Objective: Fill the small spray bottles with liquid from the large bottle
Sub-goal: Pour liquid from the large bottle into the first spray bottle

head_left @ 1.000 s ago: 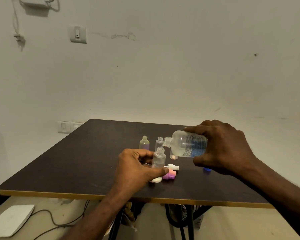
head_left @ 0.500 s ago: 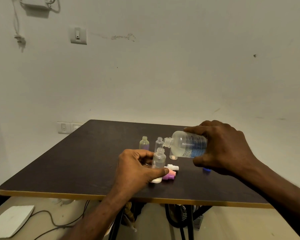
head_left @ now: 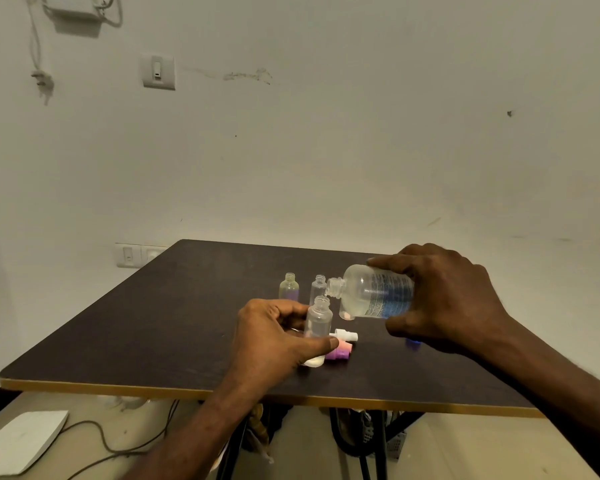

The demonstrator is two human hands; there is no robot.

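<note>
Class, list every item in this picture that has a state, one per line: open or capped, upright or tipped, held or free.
Large bottle: uncapped, tipped on its side, mouth over the held bottle, gripped by the right hand.
Held small bottle: uncapped, upright, gripped by the left hand.
Tinted small bottle: uncapped, upright, free.
Clear small bottle: uncapped, upright, free.
Spray tops: off, lying on the table.

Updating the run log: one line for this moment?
left hand: holds small bottle | right hand: tilts large bottle over it
</note>
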